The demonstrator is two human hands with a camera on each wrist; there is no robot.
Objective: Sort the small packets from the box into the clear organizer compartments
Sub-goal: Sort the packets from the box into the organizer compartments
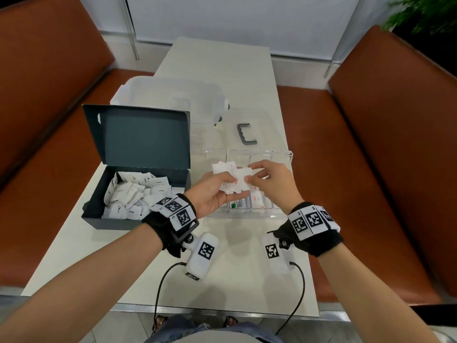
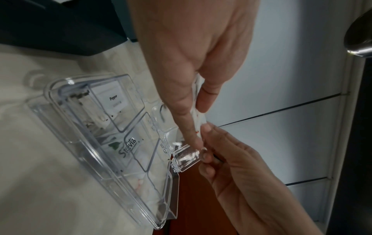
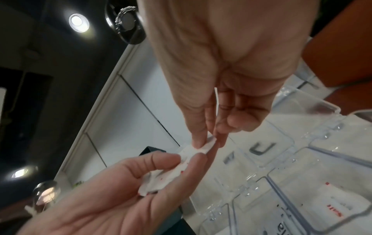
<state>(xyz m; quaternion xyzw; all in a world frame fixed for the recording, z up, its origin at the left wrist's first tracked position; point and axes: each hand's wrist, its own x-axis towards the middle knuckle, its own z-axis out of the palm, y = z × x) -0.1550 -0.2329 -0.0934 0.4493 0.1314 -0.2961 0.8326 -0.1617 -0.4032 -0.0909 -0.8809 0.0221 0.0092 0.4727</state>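
Observation:
Above the clear organizer, my left hand holds a small bunch of white packets with red print between thumb and fingers. My right hand pinches one white packet of that bunch at its edge. The pinch shows in the right wrist view, thumb and forefinger on the packet, with the left hand holding the other packets. The dark box at the left holds several white pepper packets. The organizer holds a Pepper packet and a Stevia packet in separate compartments.
A large translucent tub stands behind the box on the white table. A grey C-shaped handle lies beyond the organizer. Orange-brown bench seats flank the table. Cables run from both wrist cameras off the near edge.

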